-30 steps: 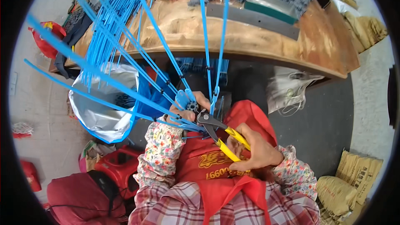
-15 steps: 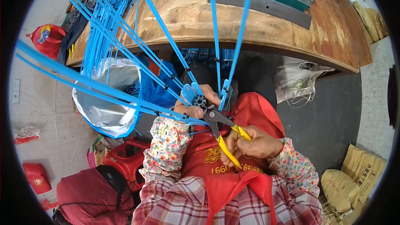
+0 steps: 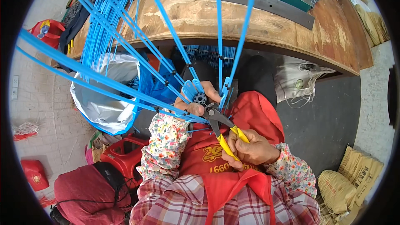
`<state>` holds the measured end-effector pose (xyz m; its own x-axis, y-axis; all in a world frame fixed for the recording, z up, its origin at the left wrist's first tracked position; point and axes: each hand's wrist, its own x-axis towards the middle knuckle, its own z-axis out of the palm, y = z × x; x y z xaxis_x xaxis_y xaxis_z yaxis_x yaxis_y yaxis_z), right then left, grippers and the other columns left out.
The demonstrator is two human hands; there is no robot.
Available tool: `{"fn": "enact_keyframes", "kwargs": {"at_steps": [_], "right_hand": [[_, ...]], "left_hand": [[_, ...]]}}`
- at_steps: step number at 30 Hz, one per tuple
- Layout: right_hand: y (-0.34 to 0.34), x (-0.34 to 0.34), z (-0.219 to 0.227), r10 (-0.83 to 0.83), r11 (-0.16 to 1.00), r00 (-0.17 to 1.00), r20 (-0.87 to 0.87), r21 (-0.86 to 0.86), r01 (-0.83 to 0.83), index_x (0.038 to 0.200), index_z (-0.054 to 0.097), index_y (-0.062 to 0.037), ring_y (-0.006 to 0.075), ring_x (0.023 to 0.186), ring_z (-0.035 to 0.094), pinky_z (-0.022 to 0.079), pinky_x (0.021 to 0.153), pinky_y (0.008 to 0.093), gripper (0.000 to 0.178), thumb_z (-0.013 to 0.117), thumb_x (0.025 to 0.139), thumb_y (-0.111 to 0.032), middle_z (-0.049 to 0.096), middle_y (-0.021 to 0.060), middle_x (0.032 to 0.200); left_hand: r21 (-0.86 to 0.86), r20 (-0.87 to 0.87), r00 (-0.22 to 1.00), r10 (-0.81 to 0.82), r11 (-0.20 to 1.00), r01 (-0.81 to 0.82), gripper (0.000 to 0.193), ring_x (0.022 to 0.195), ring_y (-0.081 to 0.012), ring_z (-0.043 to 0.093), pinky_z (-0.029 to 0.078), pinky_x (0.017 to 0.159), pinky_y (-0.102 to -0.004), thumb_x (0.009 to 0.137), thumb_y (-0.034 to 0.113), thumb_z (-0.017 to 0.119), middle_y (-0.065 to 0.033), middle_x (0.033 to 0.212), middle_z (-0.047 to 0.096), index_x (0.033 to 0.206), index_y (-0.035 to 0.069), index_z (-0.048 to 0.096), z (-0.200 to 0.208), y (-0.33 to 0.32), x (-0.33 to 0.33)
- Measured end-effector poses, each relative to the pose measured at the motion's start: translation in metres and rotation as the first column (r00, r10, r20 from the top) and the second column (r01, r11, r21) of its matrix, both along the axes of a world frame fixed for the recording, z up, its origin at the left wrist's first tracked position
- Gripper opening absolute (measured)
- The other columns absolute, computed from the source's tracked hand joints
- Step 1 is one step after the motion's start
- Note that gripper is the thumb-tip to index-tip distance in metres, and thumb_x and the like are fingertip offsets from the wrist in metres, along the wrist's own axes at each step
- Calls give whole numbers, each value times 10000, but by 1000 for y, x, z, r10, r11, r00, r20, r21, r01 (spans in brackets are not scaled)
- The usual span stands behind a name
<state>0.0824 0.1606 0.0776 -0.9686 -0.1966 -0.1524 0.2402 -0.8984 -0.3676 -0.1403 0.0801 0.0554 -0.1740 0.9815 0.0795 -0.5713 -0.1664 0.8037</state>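
- Left hand [image 3: 196, 102] pinched a small dark gear-like hub [image 3: 201, 98]; blue strips [image 3: 125, 87] fanned outward from it.
- Right hand [image 3: 250, 150] gripped yellow-handled cutters [image 3: 223, 127], jaws touching the hub just below the left hand.

Long blue plastic strips [image 3: 125, 54] fan up and leftward from the small grey hub [image 3: 200, 98] that the left hand [image 3: 196, 102] pinches, so the room ahead and to the person's left is crossed by them, with only narrow wedges between strips; two more strips rise straight up just right of the hub, leaving a slim gap there. The wooden surface [image 3: 266, 29] closes the way forward, and the white sack [image 3: 106, 96] and red stool [image 3: 125, 158] crowd the lower left. To the right of the right hand [image 3: 250, 150] and its yellow-handled cutters [image 3: 223, 127], the dark floor [image 3: 329, 121] seems open, though the fisheye bends that side.
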Motion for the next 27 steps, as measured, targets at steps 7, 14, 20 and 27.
{"fn": "enact_keyframes", "kwargs": {"at_steps": [7, 14, 20, 27], "right_hand": [[0, 3, 13, -32, 991, 991, 132, 134, 14, 908, 419, -76, 114, 560, 469, 382, 490, 245, 255, 491, 960, -315, 511, 84, 756], [26, 13, 47, -13, 772, 980, 200, 625, -118, 950, 453, -64, 76, 579, 492, 382, 488, 215, 217, 499, 960, -276, 526, 38, 738], [66, 4, 93, 114, 505, 940, 321, 796, -333, 978, 484, -33, 77, 601, 518, 408, 510, 230, 225, 508, 953, -255, 534, 39, 727], [60, 8, 71, 37, 12, 994, 106, 994, -107, 988, 490, 0, 251, 623, 551, 423, 550, 358, 274, 548, 922, -260, 528, 144, 713]], "left_hand": [[18, -1, 1000, 3, 1000, -3, 448, 719, -124, 583, 438, 614, -218, 706, 224, 796, -93, 839, 636, 1002, -51, 603, -1, 2, 2], [-55, -44, 998, -36, 998, 34, 418, 700, -125, 577, 432, 604, -225, 659, 146, 803, -79, 800, 624, 988, -36, 619, 5, -4, 9], [-71, -172, 964, -204, 978, 195, 368, 699, -143, 586, 452, 620, -258, 664, 97, 777, -88, 794, 622, 972, -34, 624, 14, 8, 7], [-166, -100, 994, -53, 985, 36, 311, 689, -170, 608, 491, 627, -284, 723, 69, 706, -110, 790, 617, 994, -38, 599, 16, 14, 13]]}}
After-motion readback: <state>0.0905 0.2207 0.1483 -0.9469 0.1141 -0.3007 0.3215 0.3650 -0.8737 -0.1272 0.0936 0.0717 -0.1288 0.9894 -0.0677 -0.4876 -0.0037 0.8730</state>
